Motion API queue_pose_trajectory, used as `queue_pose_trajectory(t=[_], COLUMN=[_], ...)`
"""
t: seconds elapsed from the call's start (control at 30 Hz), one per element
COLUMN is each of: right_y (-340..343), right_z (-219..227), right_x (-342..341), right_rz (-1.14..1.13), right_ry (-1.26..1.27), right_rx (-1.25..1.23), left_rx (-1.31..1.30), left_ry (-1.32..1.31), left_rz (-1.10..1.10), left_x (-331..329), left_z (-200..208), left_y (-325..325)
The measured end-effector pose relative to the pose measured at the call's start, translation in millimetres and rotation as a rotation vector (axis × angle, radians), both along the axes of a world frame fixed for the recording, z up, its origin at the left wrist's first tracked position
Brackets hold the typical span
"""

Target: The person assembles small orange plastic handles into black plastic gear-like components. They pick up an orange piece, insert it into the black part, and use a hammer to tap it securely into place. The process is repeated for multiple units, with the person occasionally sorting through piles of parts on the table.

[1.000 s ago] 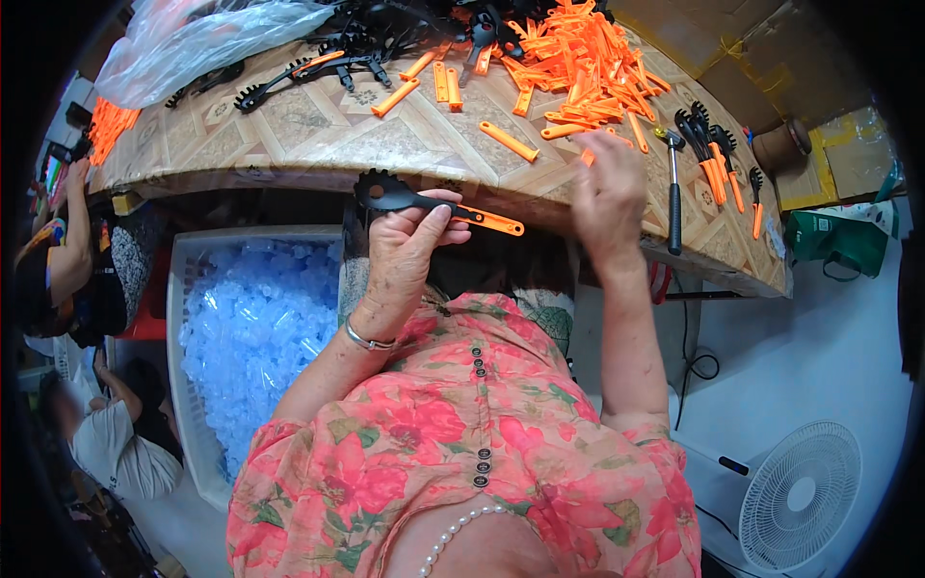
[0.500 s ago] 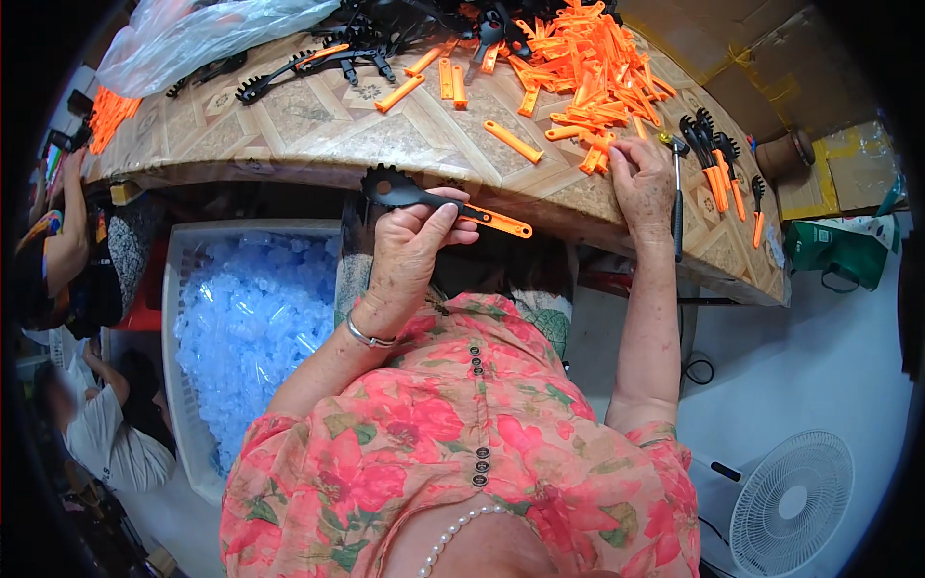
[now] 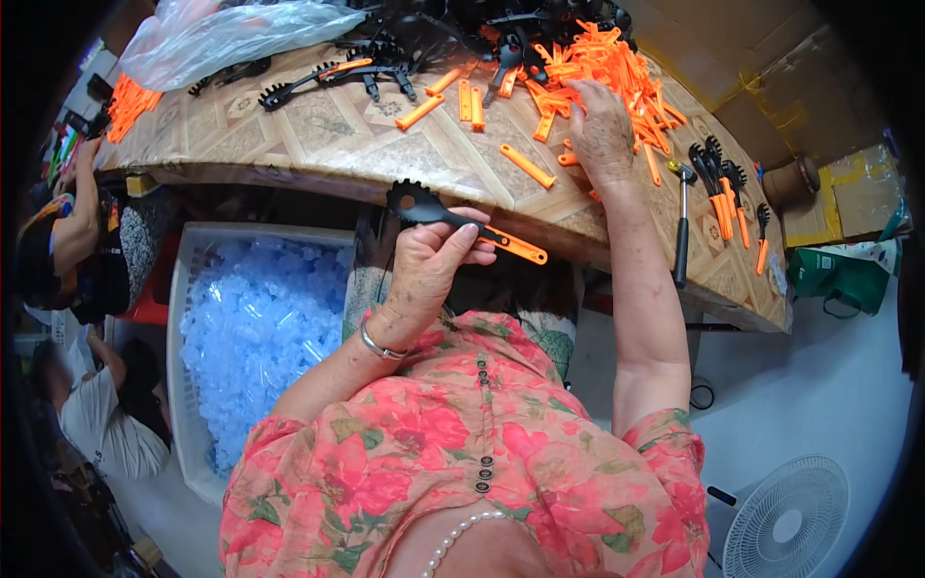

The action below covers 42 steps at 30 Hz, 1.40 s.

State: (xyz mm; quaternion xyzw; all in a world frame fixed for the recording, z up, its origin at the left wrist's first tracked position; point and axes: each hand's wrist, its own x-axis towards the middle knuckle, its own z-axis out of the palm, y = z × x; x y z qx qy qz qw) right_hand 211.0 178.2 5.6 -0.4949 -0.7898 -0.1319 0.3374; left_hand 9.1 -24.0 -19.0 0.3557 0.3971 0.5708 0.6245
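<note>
Left hand (image 3: 434, 262): narrow pinch, thumb against fingers, holding a black toothed spoon (image 3: 414, 202) at mid-length.
Spoon's long axis: slanted across the grip; toothed head to its left and slightly farther out, orange handle (image 3: 520, 247) to its right and slightly nearer the body.
Table (image 3: 328, 154): near edge just beyond the grip.
Loose orange piece (image 3: 527, 167): beyond and right of the grip, on the table; long axis slanted much as the held handle.
Right hand (image 3: 604, 140): farther out and right of the grip, fingers at the near side of the orange pile (image 3: 617, 67); whether they hold a piece cannot be told.
Orange pile: well apart from the left grip, outward and right; right hand clearly nearer.
Hammer (image 3: 682, 231): right of the right forearm, handle toward the body.
Crate (image 3: 180, 328): left of the grip, holding translucent bluish pieces.
</note>
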Motion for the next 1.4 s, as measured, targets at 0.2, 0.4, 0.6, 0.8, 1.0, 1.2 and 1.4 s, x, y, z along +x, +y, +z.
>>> queue_pose_trajectory(t=[0.2, 0.4, 0.6, 0.8, 1.0, 1.2, 1.4], right_y=[27.6, 28.2, 19.2, 7.9, 27.7, 60.7, 52.5], right_z=[11.8, 4.0, -20.5, -13.2, -1.0, -6.5, -4.0], right_x=[9.1, 41.8, 85.7, 88.6, 70.0, 56.1, 58.7], right_rz=[-0.229, -0.142, -0.173, -0.136, -0.158, -0.281, -0.12], right_ry=[-0.132, 0.04, 0.329, 0.46, 0.217, -0.015, 0.307], right_rx=[0.137, -0.209, -0.251, -0.32, -0.223, -0.212, -0.278], left_rx=[-0.017, -0.005, -0.016, -0.01, -0.008, -0.035, -0.055], left_ry=[0.005, -0.02, -0.036, -0.058, -0.057, -0.034, -0.043], left_rz=[0.012, 0.028, 0.01, -0.002, -0.011, 0.003, 0.025], left_x=[-6.1, -6.9, -6.5, -1.7, -0.2, -6.3, -11.6], left_z=[-1.3, -3.4, -5.6, -4.0, -8.8, -12.1, -12.4], left_y=[-1.7, -4.8, -4.7, -3.8, -2.5, -1.3, -1.4])
